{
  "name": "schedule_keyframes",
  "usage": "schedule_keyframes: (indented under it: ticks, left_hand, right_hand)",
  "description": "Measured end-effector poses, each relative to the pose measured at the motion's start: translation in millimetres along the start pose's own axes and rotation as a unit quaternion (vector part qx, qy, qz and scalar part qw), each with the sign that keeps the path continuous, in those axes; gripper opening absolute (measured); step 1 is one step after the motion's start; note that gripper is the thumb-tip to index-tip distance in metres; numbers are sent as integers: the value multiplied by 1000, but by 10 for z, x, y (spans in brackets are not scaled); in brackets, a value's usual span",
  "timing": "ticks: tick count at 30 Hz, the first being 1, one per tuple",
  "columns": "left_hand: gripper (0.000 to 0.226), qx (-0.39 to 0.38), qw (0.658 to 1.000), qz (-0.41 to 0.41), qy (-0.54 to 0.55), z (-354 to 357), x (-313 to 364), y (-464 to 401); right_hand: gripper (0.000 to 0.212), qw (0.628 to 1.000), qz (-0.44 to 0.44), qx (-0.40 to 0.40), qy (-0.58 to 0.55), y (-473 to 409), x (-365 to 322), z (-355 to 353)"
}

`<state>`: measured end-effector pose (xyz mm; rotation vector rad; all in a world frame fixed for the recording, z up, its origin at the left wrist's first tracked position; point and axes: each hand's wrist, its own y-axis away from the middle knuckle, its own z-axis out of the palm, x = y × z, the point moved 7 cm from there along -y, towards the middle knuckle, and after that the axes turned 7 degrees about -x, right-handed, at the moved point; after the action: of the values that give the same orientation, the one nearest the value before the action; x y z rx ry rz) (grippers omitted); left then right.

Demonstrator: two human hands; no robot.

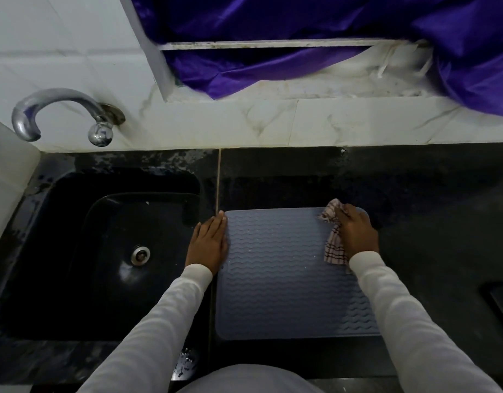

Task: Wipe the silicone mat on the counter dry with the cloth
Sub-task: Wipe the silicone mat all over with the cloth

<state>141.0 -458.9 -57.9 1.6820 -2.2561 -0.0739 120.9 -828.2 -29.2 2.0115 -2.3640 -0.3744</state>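
A grey mat [287, 276] lies at the counter's [432, 251] front edge beside the sink [102, 251]. The left hand [209, 242], flat and open, pins its floppy, likely slippery edge; the right hand [358, 232] clutches a soft cloth [334, 248] at the far right corner.

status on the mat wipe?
Left hand flat, pinning mat's left edge. Right hand pressing cloth on mat, far right corner. Nothing in the way.

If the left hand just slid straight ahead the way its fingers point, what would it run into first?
Probably nothing soon: the left hand lies along the silicone mat edge, fingers pointing away toward the wall. Ahead is bare dark counter, then the tiled wall, though depth is hard to judge.
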Motion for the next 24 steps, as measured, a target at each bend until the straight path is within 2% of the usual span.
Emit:
schedule_keyframes:
  ticks: [5, 11, 15, 17, 19, 21, 24]
  left_hand:
    - [67, -10, 1000, -12, -11, -4, 21, -3]
    - [58, -3, 999, -39, -3, 9, 91, 9]
    - [61, 3, 998, -65, 2, 70, 128, 17]
    - [62, 2, 998, -70, -3, 97, 123, 6]
    - [64, 2, 997, -72, -7, 110, 118, -5]
    - [65, 4, 997, -73, -7, 108, 132, -13]
    - [62, 4, 997, -73, 2, 84, 137, -27]
  right_hand:
    - [48, 999, 54, -2, 9, 21, 400, -74]
    - [46, 995, 102, 14, 6, -15, 474, -28]
    - [44, 993, 110, 21, -25, -14, 414, -68]
    - [44, 990, 110, 38, -79, -39, 356, -169]
    - [45, 986, 73, 73, -133, -49, 140, -296]
    - [46, 974, -8, 123, -191, 3, -290, -405]
    - [48, 944, -84, 122, -294, 90, -1121, -390]
